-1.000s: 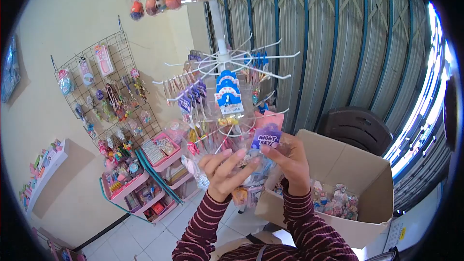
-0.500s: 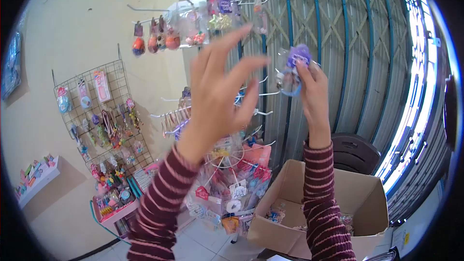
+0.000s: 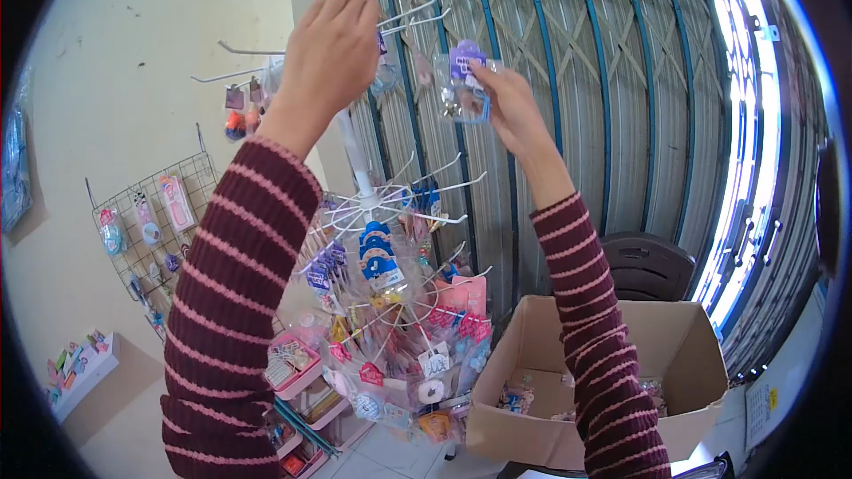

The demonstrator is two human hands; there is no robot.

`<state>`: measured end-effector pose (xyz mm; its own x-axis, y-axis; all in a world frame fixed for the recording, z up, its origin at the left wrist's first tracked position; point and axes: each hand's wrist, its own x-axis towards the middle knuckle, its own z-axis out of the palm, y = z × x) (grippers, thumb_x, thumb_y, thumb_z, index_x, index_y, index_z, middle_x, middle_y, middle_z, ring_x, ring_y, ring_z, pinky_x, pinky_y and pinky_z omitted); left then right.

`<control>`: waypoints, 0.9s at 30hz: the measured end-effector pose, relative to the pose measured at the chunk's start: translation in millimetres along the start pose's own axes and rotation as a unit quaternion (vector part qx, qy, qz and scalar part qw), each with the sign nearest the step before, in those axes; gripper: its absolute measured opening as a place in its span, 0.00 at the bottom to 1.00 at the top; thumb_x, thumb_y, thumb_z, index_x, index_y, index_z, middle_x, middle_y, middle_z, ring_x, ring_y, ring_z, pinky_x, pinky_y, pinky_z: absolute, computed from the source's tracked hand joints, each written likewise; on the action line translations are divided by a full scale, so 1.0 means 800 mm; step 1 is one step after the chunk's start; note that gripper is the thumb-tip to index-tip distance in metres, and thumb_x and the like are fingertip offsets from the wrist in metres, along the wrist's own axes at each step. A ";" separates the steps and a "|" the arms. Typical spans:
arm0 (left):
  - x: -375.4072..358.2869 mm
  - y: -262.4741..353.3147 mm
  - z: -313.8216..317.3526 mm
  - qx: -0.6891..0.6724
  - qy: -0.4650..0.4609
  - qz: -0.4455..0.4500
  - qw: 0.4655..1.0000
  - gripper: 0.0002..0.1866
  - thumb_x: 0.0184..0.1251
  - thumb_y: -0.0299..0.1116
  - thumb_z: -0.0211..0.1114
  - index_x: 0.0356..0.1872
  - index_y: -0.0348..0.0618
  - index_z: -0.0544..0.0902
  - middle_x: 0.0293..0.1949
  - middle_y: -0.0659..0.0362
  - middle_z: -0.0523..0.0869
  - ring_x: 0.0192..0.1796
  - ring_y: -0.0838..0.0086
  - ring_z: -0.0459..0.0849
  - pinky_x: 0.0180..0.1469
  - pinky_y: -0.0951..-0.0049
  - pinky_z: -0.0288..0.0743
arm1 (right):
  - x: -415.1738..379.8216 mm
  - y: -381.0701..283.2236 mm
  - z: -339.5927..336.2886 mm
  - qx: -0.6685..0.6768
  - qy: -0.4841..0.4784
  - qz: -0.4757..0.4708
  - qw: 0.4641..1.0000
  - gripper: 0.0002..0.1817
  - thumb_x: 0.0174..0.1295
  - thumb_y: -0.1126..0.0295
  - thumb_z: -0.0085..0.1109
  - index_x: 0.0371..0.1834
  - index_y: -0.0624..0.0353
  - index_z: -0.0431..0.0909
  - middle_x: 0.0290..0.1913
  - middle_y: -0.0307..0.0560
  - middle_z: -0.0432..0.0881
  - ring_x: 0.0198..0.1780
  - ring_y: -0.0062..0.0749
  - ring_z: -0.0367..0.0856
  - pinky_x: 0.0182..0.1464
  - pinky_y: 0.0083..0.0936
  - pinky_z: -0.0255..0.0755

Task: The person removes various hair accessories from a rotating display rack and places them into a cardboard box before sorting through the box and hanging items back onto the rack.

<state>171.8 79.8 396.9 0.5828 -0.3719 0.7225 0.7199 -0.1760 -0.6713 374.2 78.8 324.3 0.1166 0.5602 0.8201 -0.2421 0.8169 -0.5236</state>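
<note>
My right hand (image 3: 515, 111) pinches a clear packet (image 3: 463, 89) with a purple header card and something light blue inside, in front of the folding metal gate. Up at the top tier of the white display rack (image 3: 357, 160), my left hand (image 3: 333, 49) has its fingers curled together among the hooks; what it grips is hidden behind the hand. Beside it, a purple-carded packet (image 3: 383, 75) hangs partly covered. Lower on the rack, blue-carded packets (image 3: 380, 257) hang from a hook.
An open cardboard box (image 3: 524, 430) with small packets inside stands at the lower right, before a dark chair (image 3: 648, 268). A wire grid (image 3: 146, 213) with accessories hangs on the left wall. A small white shelf (image 3: 89, 377) and pink trays (image 3: 297, 364) are lower left.
My left hand has gone up to the top hooks and its fingers have closed. The packet in my right hand has shifted up and left. The view has turned, showing more of the lower rack.
</note>
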 end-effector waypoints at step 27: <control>-0.095 -0.086 -0.011 -0.022 -0.007 -0.075 0.997 0.06 0.46 0.22 0.53 0.28 0.42 0.70 0.32 0.60 0.72 0.38 0.69 0.71 0.39 0.71 0.68 | 0.044 -0.036 0.145 -0.030 -0.112 -0.097 0.988 0.08 0.49 0.71 0.54 0.27 0.66 0.75 0.27 0.43 0.76 0.29 0.22 0.74 0.31 0.19 0.70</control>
<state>74.8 112.4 387.1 0.4759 -0.3250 0.8173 0.7818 -0.2693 -0.5623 274.1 59.1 395.4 -0.0634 0.3534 0.9333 -0.1772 0.9164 -0.3590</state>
